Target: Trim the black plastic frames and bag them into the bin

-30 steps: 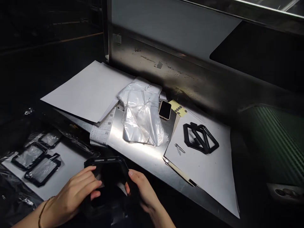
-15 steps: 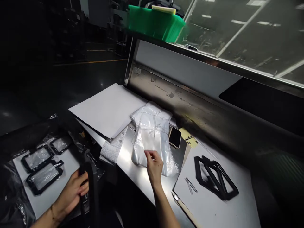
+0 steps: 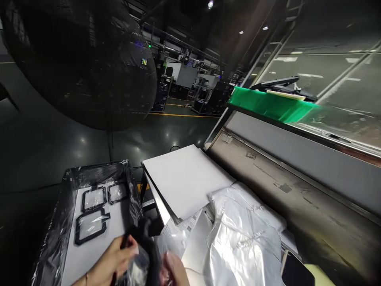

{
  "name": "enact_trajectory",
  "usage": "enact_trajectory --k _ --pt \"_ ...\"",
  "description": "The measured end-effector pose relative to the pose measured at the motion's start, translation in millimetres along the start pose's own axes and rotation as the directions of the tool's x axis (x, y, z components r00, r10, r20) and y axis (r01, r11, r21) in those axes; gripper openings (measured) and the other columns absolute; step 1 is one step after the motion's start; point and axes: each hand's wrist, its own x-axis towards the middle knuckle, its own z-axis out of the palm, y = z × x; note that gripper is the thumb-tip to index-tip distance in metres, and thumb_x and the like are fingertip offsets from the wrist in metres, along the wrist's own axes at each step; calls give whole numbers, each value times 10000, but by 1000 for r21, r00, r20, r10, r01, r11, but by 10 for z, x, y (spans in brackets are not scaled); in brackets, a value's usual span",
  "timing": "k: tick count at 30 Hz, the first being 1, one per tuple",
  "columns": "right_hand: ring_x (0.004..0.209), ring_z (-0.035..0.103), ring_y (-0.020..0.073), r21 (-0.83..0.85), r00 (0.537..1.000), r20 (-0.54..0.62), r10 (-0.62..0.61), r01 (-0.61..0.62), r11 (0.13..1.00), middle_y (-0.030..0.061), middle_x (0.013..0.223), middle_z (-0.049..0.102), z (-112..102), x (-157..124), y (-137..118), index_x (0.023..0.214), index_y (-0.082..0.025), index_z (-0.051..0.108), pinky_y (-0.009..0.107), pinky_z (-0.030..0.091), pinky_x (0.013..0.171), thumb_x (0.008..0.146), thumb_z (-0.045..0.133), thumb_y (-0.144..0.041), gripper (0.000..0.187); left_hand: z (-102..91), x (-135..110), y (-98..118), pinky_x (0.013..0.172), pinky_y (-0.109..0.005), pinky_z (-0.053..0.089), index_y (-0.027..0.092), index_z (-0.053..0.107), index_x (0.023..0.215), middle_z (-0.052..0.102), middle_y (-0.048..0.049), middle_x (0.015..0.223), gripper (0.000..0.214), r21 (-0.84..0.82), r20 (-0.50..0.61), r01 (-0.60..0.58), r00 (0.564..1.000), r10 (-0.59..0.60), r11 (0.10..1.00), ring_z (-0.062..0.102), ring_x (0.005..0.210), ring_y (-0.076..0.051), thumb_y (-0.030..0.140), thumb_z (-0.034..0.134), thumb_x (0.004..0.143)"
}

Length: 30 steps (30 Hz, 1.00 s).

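Observation:
At the bottom edge, my left hand [image 3: 111, 264] grips a black frame-shaped part [image 3: 147, 242] with its fingers wrapped round it. My right hand [image 3: 175, 272] is beside it, closed on a clear plastic bag [image 3: 169, 244] that lies around the black part. Both hands hover over the gap between the lined box and the metal table. To the right lies a pile of clear plastic bags [image 3: 247, 234] on the steel table [image 3: 195, 246].
A box lined with black film [image 3: 53, 242] at the left holds three black frames on white paper [image 3: 92, 222]. A stack of white sheets [image 3: 184, 178] and printed labels [image 3: 181, 226] lie on the table. A phone [image 3: 296, 272] sits at the lower right. A green bin [image 3: 268, 105] stands above.
The view has swung up and left. My right hand came back from the bag pile with a clear bag and met my left hand and the black part.

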Motion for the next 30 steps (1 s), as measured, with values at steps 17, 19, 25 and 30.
enact_trajectory --k 17,19,25,30 --pt "345 259 11 208 883 315 347 -421 883 -97 505 343 210 535 -38 757 -137 492 150 225 319 861 392 -401 301 -708 -313 431 371 -172 256 194 318 1256 594 19 646 496 274 141 105 979 -148 956 378 375 -29 271 502 802" --pt "355 292 16 57 856 411 315 -369 928 -96 497 360 306 525 -119 748 -131 514 154 255 338 848 430 -379 281 -617 -203 307 349 -156 278 179 384 1196 577 39 633 422 342 162 121 969 -185 932 394 372 -27 240 514 800" --pt "550 463 95 -331 866 479 145 25 943 -29 609 522 282 259 -125 688 -149 588 242 382 529 753 566 -276 145 -684 -72 41 370 -166 369 121 541 831 520 52 603 225 449 83 202 961 -265 871 426 402 -31 324 442 838" --pt "691 517 188 -531 947 306 -96 254 808 60 744 559 99 -148 369 739 -187 573 336 427 633 798 446 -186 141 -887 -235 2 375 -171 371 125 533 855 516 51 603 255 463 -1 272 952 -306 843 431 407 -35 355 421 843"
